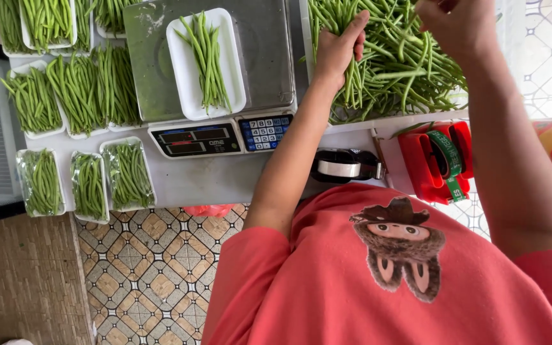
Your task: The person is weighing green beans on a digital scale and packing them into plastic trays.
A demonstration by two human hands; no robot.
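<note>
Fingers (pixel 356 32) of both hands grip beans (pixel 404 70) in the heap.

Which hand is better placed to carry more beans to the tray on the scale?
Probably the left hand: it grips beans in the bean pile right beside the scale, closer to the white tray. The right hand is farther away, across the pile.

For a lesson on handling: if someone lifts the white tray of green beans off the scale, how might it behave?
The white tray looks thin, so probably light and bendy. Its green beans lie loose and unwrapped, so tilting could spill them. The scale top looks smooth; a push might slide it.
</note>
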